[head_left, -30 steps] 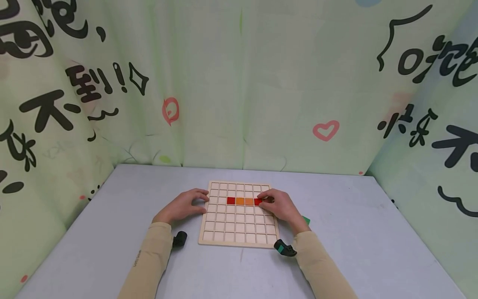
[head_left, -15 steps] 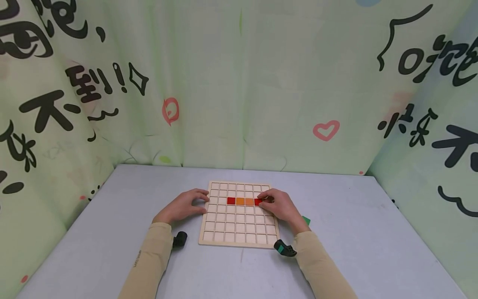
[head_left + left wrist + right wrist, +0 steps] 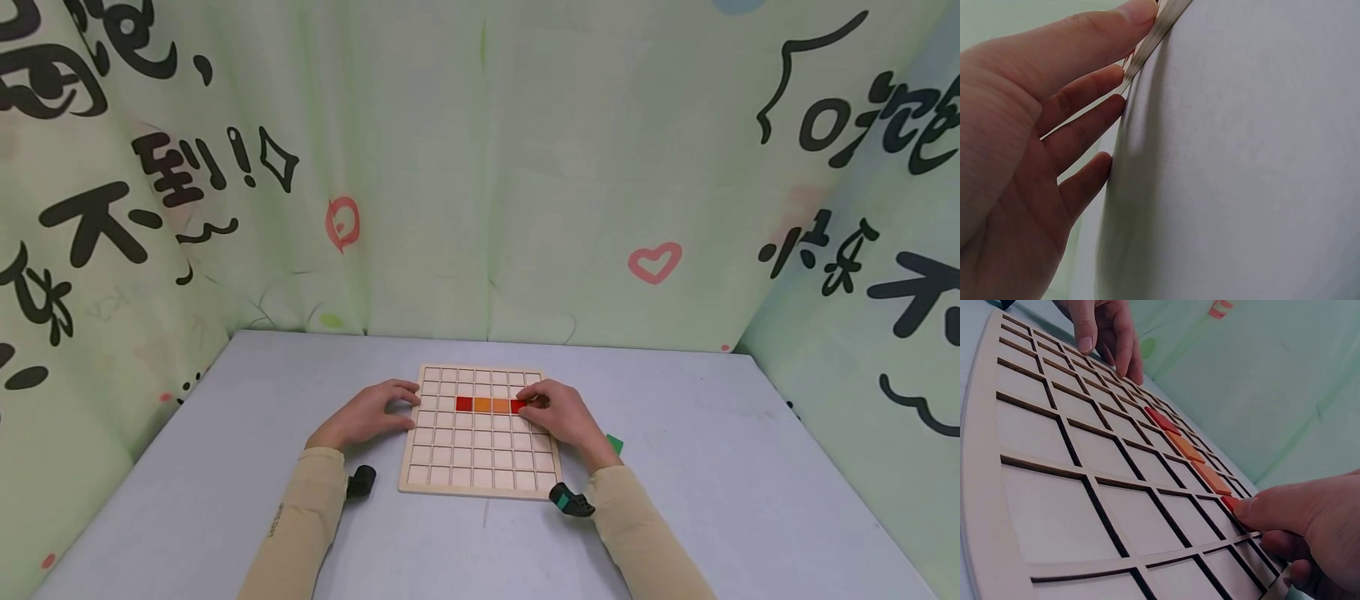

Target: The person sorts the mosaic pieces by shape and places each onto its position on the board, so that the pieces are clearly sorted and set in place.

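Observation:
A wooden grid board (image 3: 480, 457) lies flat on the table. One row holds a red tile (image 3: 464, 404), two orange tiles (image 3: 491, 405) and, at the right end, another red tile (image 3: 1229, 502). My right hand (image 3: 561, 410) pinches that right-end tile, the thumb on its edge; the fingers partly cover it. My left hand (image 3: 367, 413) touches the board's left edge with thumb and fingertips, its fingers spread and only lightly bent, as the left wrist view shows.
A green piece (image 3: 615, 443) shows on the table beyond the right wrist, mostly hidden by it. Black wrist cameras (image 3: 362, 482) hang beside both sleeves. A pale green curtain (image 3: 480, 208) with lettering stands behind and along both sides of the white table (image 3: 480, 558).

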Tool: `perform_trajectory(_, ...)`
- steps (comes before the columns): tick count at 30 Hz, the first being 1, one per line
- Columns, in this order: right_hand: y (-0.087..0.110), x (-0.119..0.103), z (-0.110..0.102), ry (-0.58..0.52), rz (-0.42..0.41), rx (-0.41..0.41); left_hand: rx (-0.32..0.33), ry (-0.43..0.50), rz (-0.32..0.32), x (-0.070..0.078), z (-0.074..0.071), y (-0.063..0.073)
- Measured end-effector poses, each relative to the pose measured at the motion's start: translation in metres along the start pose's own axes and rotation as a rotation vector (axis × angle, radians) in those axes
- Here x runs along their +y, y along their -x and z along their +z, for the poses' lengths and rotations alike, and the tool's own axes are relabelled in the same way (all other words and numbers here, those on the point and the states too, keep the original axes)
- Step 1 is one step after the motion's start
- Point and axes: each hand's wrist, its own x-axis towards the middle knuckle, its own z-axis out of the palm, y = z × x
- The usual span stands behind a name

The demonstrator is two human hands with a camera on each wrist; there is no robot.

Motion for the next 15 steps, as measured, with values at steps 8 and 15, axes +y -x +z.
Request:
perform_trajectory(8, 0.0019, -0.0029, 0.0002, 0.015, 0.013, -0.001, -0.007, -0.017, 0.048, 0.0025, -0.0023, 0.0038)
perform_trajectory(15, 0.0014, -0.0033, 0.0019, 0.031, 0.005, -0.001, -0.009, -0.021, 0.056, 0.0004, -0.0022, 0.0035)
